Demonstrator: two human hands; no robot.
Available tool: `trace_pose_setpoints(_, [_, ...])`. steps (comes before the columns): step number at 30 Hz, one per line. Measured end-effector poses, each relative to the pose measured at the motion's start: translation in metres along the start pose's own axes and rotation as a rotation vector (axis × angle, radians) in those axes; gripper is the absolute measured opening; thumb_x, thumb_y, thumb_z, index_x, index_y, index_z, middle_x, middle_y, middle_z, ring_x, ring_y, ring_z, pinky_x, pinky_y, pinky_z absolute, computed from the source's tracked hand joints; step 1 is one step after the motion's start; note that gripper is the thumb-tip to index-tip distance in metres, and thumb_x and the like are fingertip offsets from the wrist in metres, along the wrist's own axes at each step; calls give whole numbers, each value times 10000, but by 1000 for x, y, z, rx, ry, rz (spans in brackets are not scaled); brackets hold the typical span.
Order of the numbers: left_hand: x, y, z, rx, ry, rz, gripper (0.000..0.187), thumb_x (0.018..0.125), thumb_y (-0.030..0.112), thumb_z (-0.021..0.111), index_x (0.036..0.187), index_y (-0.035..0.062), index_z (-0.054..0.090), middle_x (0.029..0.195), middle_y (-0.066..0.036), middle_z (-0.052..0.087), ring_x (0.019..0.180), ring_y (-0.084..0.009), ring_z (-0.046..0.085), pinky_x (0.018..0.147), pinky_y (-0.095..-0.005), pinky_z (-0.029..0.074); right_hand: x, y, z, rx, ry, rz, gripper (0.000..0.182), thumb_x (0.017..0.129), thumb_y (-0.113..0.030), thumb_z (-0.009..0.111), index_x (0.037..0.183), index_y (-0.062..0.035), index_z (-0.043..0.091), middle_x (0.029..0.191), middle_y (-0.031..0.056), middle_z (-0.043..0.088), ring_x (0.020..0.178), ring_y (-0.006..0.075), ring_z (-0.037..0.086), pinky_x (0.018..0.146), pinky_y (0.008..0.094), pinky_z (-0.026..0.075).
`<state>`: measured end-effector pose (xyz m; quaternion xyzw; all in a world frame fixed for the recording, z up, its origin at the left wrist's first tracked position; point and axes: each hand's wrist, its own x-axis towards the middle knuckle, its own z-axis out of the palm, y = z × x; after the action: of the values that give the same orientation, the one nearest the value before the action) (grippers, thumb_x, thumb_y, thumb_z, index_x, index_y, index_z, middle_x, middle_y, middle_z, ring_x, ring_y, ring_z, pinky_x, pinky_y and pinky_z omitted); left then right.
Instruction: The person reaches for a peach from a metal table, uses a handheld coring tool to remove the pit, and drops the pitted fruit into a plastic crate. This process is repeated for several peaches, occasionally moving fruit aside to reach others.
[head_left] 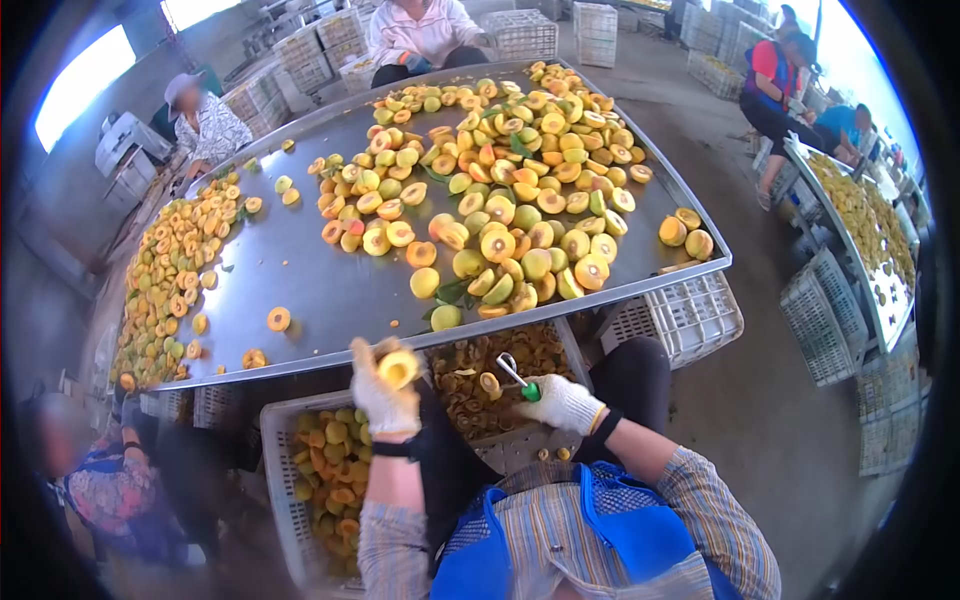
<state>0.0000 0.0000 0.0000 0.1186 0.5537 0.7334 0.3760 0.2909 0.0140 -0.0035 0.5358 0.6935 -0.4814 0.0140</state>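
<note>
My left hand, in a white glove, is closed round a yellow peach half with its hollow side showing. The hand is just below the near edge of the metal table. My right hand, also gloved, grips a pitting tool with a green handle and a bent metal loop pointing up and left. Left of the loop, a small cut piece of peach shows over a crate of brown pits and scraps. Halved peaches lie heaped on the table.
A white crate of peach halves stands by my left leg. Another crate sits beneath the table's right corner. People work around the table, one close at my left. A second fruit-covered table stands far right.
</note>
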Motion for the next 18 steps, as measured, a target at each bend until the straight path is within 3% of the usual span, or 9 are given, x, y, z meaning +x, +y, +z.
trace_pose_setpoints(1, [-5, -3, -2, -4, 12, -6, 489, 998, 451, 581, 917, -21, 678, 822, -122, 698, 665, -282, 648, 631, -340, 532, 8, 23, 2, -246, 67, -41, 410, 874, -405, 605, 1055, -40, 652, 929, 229, 712, 890, 400, 694, 790, 496, 543])
trace_pose_setpoints(3, [23, 40, -54, 616, 30, 192, 400, 974, 389, 626, 879, 6, 692, 818, -122, 707, 696, -273, 655, 671, -363, 528, 46, 33, 26, -259, 95, -87, 393, 873, -383, 590, 1038, -30, 638, 934, 244, 701, 908, 422, 677, 792, 512, 531])
trace_pose_setpoints(4, [22, 41, -60, 1319, 162, 619, 278, 918, 303, 685, 904, 25, 696, 859, -131, 712, 770, -285, 666, 719, -403, 527, 35, 22, 15, -198, 119, -58, 385, 869, -368, 599, 1048, -28, 631, 921, 238, 701, 899, 418, 679, 779, 518, 529])
trace_pose_setpoints(8, [17, 27, 2, 1286, -111, 1067, 222, 830, 243, 751, 932, 52, 702, 947, -136, 707, 911, -339, 662, 809, -438, 527, 32, 27, 17, -163, 144, -84, 359, 862, -353, 613, 1046, -45, 623, 891, 221, 699, 879, 412, 680, 770, 520, 528])
trace_pose_setpoints(10, [26, 7, 52, 1347, -294, 1084, 288, 792, 354, 765, 944, 120, 692, 924, -104, 708, 903, -324, 672, 761, -444, 544, 32, 35, 32, -216, 78, -138, 350, 863, -362, 617, 1044, -64, 631, 911, 201, 704, 872, 399, 687, 770, 504, 539])
trace_pose_setpoints(12, [33, 0, 85, 1641, -432, 814, 486, 798, 558, 691, 1025, 128, 701, 990, -122, 720, 923, -325, 693, 799, -439, 550, 34, 34, 29, -288, 44, -175, 339, 873, -374, 608, 1036, -78, 638, 921, 186, 705, 849, 377, 698, 761, 488, 554])
trace_pose_setpoints(13, [40, -3, 131, 1907, -564, 291, 568, 775, 596, 700, 1060, 105, 702, 1057, -147, 723, 1004, -328, 696, 845, -443, 547, 32, 31, 28, -290, 47, -170, 339, 873, -374, 608, 1036, -78, 638, 921, 186, 705, 849, 377, 698, 761, 488, 554])
trace_pose_setpoints(16, [53, -11, 147, 1945, -633, 170, 648, 775, 638, 672, 1097, 76, 692, 1105, -183, 716, 1077, -337, 682, 878, -449, 538, 25, 16, 24, -314, -42, -224, 310, 881, -373, 611, 1050, -115, 651, 930, 168, 710, 851, 353, 701, 770, 475, 555])
trace_pose_setpoints(18, [54, -8, 141, 1917, -702, 289, 541, 817, 501, 711, 1096, 40, 674, 1043, -152, 728, 973, -282, 714, 838, -426, 551, 20, 15, 21, -272, -7, -177, 326, 878, -374, 619, 1080, -120, 655, 936, 167, 712, 855, 358, 700, 772, 475, 555])
